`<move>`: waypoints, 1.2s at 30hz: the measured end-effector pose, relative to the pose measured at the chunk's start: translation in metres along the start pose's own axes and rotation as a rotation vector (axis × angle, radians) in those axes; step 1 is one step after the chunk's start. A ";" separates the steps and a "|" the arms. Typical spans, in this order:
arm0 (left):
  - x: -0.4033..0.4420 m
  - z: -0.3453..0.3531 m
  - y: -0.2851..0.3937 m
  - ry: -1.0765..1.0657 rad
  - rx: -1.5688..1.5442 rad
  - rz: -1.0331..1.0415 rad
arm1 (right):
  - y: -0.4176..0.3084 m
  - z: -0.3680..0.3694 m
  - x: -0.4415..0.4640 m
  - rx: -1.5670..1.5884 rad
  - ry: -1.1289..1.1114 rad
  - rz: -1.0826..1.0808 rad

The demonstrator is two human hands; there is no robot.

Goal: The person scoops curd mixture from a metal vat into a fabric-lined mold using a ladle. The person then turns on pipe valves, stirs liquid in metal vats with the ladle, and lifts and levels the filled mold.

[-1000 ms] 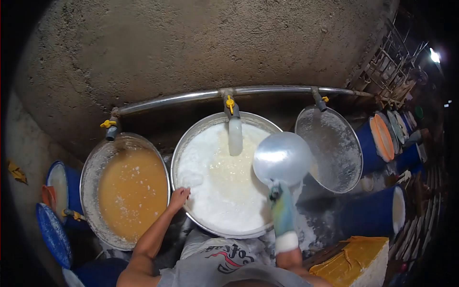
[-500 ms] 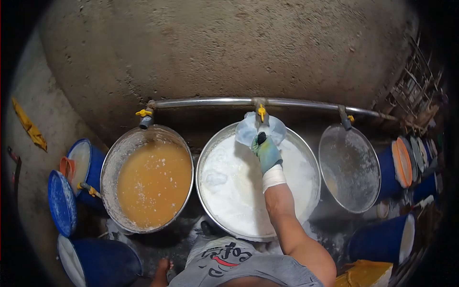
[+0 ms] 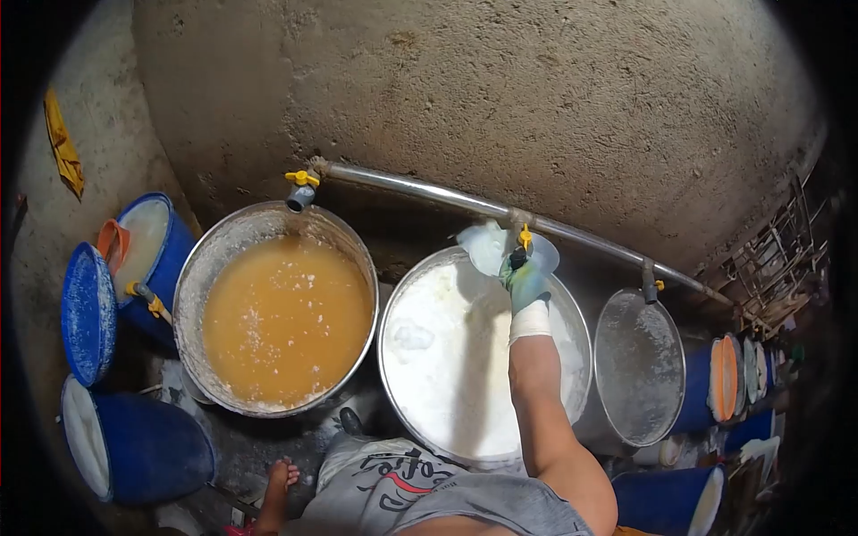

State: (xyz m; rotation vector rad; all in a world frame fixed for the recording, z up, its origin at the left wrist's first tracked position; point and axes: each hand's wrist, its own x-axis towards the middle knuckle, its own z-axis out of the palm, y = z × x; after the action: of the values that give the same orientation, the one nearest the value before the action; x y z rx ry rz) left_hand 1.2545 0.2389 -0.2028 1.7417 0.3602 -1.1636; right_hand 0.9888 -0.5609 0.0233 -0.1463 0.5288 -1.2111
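My right hand point(image 3: 525, 284), in a pale green-blue glove with a white cuff, reaches to the yellow-handled tap point(image 3: 525, 238) over the middle vat. Its fingers look closed on a translucent white plastic piece point(image 3: 483, 247), which spreads out on both sides of the tap. I cannot tell whether it is a bag or a dish. Under my arm, the round metal vat point(image 3: 386, 375) holds white, foamy-looking material point(image 3: 438, 357). My bare left hand point(image 3: 284, 473) hangs low at the lower left, fingers loosely apart, with nothing visible in it.
Left stands a metal vat point(image 3: 185, 344) of orange-brown liquid; right, a grey-looking vat point(image 3: 639, 366). A metal pipe point(image 3: 420, 189) with taps runs along the rough wall. Blue drums point(image 3: 143, 460) stand at both sides. An orange handled scoop point(image 3: 113, 243) rests on one drum, near a blue lid point(image 3: 88, 313).
My view has turned, so the pipe slopes down to the right. My right hand stays at the middle tap with the plastic piece, which now shows a different shape. More of my left arm shows.
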 end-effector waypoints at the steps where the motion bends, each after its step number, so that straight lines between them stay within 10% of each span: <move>1: 0.009 0.004 0.007 -0.023 0.050 0.062 | 0.000 0.000 0.000 -0.012 0.014 -0.005; 5: 0.026 0.016 0.049 -0.352 -0.377 -0.089 | 0.003 -0.002 -0.008 -0.072 0.067 -0.024; 7: 0.050 0.020 0.052 -0.022 0.000 -0.046 | 0.004 -0.004 -0.013 -0.101 0.094 -0.034; 14: 0.096 -0.004 0.051 0.094 0.094 -0.071 | 0.012 -0.003 -0.023 -0.155 0.157 -0.054; 36: 0.112 -0.013 0.048 0.074 0.014 -0.092 | 0.017 0.003 -0.018 -0.209 0.187 -0.076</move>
State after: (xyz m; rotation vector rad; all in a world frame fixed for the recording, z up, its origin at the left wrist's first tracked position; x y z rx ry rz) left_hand 1.3495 0.1989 -0.2679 1.7995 0.4824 -1.1712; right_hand 1.0000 -0.5388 0.0251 -0.2338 0.8201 -1.2483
